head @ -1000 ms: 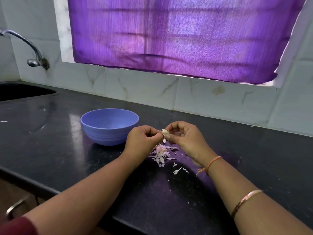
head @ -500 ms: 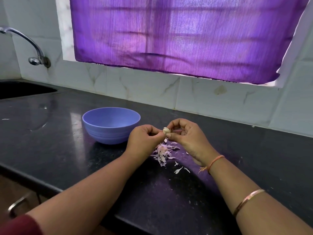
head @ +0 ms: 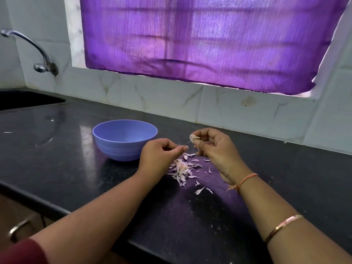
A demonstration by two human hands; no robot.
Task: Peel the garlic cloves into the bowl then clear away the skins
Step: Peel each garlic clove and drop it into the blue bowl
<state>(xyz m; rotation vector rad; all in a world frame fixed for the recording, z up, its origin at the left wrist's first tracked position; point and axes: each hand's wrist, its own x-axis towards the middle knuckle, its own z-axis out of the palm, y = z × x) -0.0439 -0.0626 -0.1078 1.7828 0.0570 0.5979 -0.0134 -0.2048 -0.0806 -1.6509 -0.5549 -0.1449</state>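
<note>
While the right hand (head: 215, 149) pinches a garlic clove (head: 194, 137) above the counter (head: 57, 149), the left hand (head: 160, 157) curls just apart, fingertips together; whether on skin or on nothing, I cannot tell. Skins (head: 182, 168) lie piled beneath; the bowl (head: 118, 149) stands beside the left hand, back from the counter's front edge.

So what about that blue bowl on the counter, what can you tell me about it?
The bowl is round and deep, in a soft periwinkle blue. It is matte and plastic-looking, with faint ridges ringing its lower outer wall. It stands upright on the black countertop, just left of the left hand and the pile of garlic skins. Only the far inner wall shows, and it looks bare; the bottom is hidden behind the near rim. Nothing but the countertop seems to touch it.
</note>
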